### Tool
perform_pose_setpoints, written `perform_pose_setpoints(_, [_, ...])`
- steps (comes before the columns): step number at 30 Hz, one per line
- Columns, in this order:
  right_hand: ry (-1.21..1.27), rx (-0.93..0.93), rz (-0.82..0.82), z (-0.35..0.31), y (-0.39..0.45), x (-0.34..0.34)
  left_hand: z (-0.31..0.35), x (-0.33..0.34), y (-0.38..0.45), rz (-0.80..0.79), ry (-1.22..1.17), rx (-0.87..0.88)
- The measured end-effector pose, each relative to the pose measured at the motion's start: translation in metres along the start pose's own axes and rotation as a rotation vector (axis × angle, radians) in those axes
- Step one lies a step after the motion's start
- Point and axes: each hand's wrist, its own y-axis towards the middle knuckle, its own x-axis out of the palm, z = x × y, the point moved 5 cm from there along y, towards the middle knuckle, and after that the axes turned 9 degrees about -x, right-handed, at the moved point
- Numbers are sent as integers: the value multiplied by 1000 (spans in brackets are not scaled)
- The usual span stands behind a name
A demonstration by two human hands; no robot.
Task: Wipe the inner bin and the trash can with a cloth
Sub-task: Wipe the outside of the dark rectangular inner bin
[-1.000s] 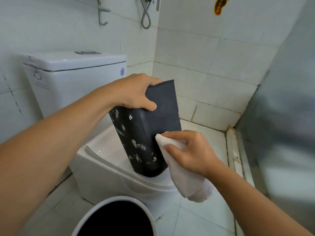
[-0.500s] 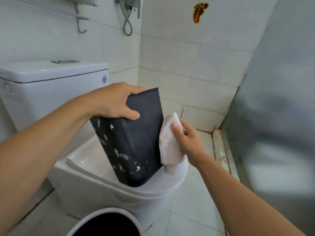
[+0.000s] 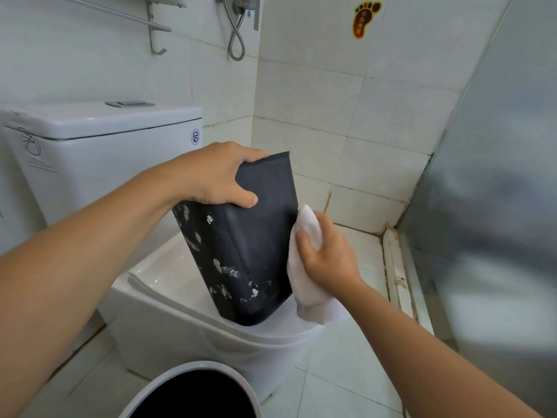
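The dark inner bin (image 3: pixel 259 245) stands upside down and tilted on the closed lid of the white toilet (image 3: pixel 187 285). Its flat bottom points up. White spots and smears cover its side, mostly low down and on the left.

The left hand (image 3: pixel 217 176) grips the top end of the bin. The fingers curl over the far edge and the thumb presses on the near side.

The right hand (image 3: pixel 327 254) holds a white cloth (image 3: pixel 307 273) bunched up in curled fingers. It presses the cloth against the right edge of the bin. The loose end of the cloth hangs down onto the toilet lid.

The white trash can (image 3: pixel 193 375) stands on the floor in front of the toilet, at the bottom of the view. Only its round rim and dark inside show.

Behind the bin is the toilet tank (image 3: pixel 99 146). On the tiled wall are a foot-shaped sticker (image 3: pixel 364 19), a shower hose (image 3: pixel 236 34) and a metal rail (image 3: pixel 132 19).
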Motion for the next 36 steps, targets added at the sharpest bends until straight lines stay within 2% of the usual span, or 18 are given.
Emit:
perform_pose_setpoints(3, [-267, -89, -253, 6, -17, -7, 0, -1, -2, -2, -27, -14])
perform_pose_setpoints(5, [-339, -86, -329, 8, -22, -11, 5, 0, -3, -9, -13, -3])
perform_pose_setpoints(8, [-304, -57, -214, 2, -7, -22, 12, 2, -3, -8, 24, 10])
perform_pose_setpoints(11, [-300, -165, 6, -15, 6, -25, 13, 3, -4, 1, 53, 2])
perform_pose_setpoints(13, [-248, -206, 85, -23, 5, -21, 13, 3, -4, -1, 49, 11])
perform_pose_setpoints(16, [-273, -220, 50, -19, -5, -10, 11, 2, -4, -11, 24, 30])
perform_pose_setpoints(22, [-359, -110, -166, -6, -14, -19, 8, 1, -3, -18, -11, 12])
perform_pose_setpoints(24, [-342, -131, -86, -16, -8, -24, 9, 1, -3, -24, 1, 7])
perform_pose_setpoints(28, [-395, -230, 187, -41, 14, -28, 12, 2, -3, -20, 20, 20])
perform_pose_setpoints(30, [-391, -259, 213, -46, 16, -23, 11, 3, -3, -19, 9, 24])
perform_pose_setpoints(32, [-366, -255, 149, -38, 13, -19, 7, 2, -2, -19, 12, 17])
perform_pose_setpoints(36, [-461, -230, -128, -16, -6, -17, 1, 1, 0, -29, -15, -5])
